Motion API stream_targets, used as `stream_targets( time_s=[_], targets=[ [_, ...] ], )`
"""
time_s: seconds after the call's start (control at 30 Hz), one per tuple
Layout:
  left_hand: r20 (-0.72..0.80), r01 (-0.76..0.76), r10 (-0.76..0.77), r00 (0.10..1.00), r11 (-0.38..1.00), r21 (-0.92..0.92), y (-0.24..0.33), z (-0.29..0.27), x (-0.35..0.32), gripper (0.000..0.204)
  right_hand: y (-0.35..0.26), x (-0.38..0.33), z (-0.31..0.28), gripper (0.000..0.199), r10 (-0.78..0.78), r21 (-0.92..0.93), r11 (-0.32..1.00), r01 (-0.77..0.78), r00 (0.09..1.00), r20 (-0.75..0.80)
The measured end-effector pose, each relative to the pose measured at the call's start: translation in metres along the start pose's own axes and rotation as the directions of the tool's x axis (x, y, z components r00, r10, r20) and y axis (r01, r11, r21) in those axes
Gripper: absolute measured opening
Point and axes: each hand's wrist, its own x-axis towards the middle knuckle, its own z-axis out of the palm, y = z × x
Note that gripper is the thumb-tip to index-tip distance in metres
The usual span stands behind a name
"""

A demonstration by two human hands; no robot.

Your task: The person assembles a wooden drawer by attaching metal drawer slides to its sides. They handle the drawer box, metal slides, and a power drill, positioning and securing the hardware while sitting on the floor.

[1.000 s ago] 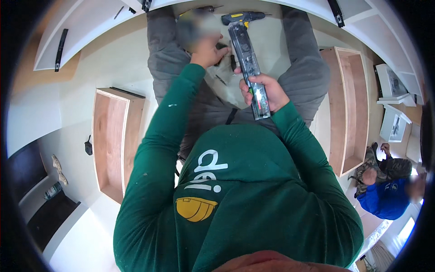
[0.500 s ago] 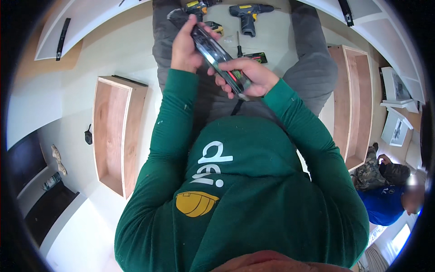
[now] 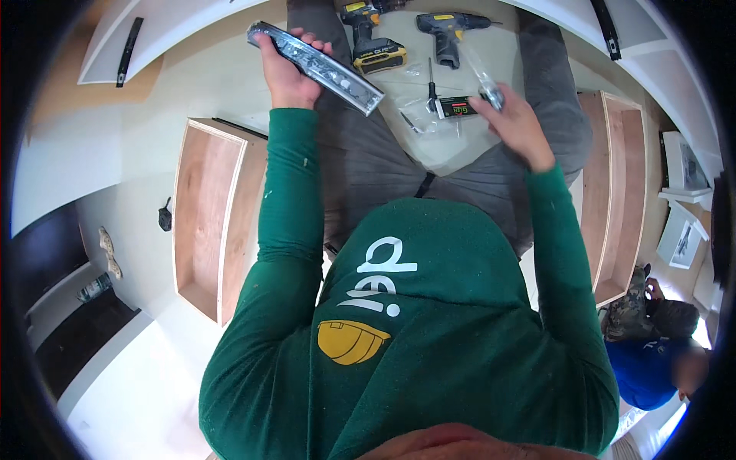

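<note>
My left hand (image 3: 290,80) is closed around a silver and black metal drawer slide (image 3: 333,75), held at a slant over my left thigh. Off to the right, my right hand (image 3: 515,121) pinches a crumpled clear plastic bag (image 3: 488,86); small shiny bits seem to be inside, too unclear to name. Just left of that hand, a small black box (image 3: 457,106) lies on the floor between my legs. A black-handled screwdriver (image 3: 432,96) lies beside the box, with scraps of clear plastic around it.
Two cordless drills, one with a yellow-black battery (image 3: 379,57), the other grey (image 3: 443,37), lie between my legs. Wooden drawer boxes stand left (image 3: 247,207) and right (image 3: 596,199). White panels with black slides (image 3: 129,54) curve overhead. A person in blue (image 3: 640,372) sits at lower right.
My hands have moved apart from their shared grip. The drawer slide has gone left with my left hand. My right hand has moved right and now holds the plastic bag.
</note>
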Motion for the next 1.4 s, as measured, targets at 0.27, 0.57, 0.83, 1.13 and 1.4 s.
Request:
stream_targets(
  time_s=[0.27,0.57,0.83,1.13,1.4],
  targets=[
    [0.194,-0.037,0.034,0.98,0.999,0.013,-0.028,0.053,-0.038,0.054,0.0,0.06,0.06,0.063,-0.202,-0.598,0.801,0.027,0.952,-0.228],
    [0.346,-0.065,-0.153,0.926,0.837,0.543,-0.054,0.076,-0.101,0.044,-0.136,0.046,0.028,0.028,-0.6,0.298,0.699,0.651,0.759,-0.251],
    [0.344,0.114,-0.38,0.859,0.796,0.594,-0.042,0.078,-0.122,0.051,-0.133,0.043,-0.005,0.02,-0.589,0.268,0.781,0.564,0.808,0.012],
    [0.268,0.181,-0.389,0.881,0.802,0.57,-0.059,0.074,-0.134,0.047,-0.115,0.037,0.011,0.021,-0.841,-0.337,0.541,0.771,0.51,-0.182],
    [0.232,0.179,-0.402,0.886,0.757,0.629,-0.059,0.072,-0.142,0.043,-0.1,0.038,0.017,0.021,-0.448,0.142,0.882,0.45,0.893,-0.048]
  ],
)
